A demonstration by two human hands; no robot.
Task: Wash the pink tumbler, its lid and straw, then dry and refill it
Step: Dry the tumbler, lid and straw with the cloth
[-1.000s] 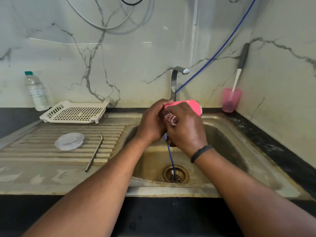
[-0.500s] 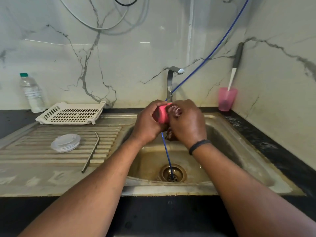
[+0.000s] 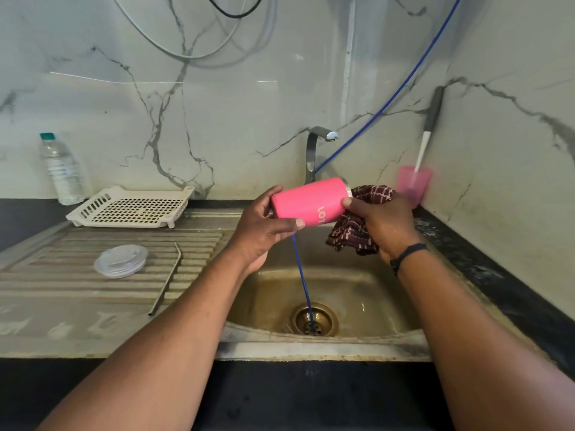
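Head view, pink tumbler now lying sideways over the sink, rim pulled clear of the checked cloth since a moment ago, left hand gripping its base, right hand clutching cloth with thumb touching the tumbler, lid and straw lying on the drainboard, open basin room below.

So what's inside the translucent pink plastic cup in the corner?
A brush with a grey-and-white handle stands in the translucent pink plastic cup, leaning on the wall. Its head is hidden by the cup's cloudy wall.
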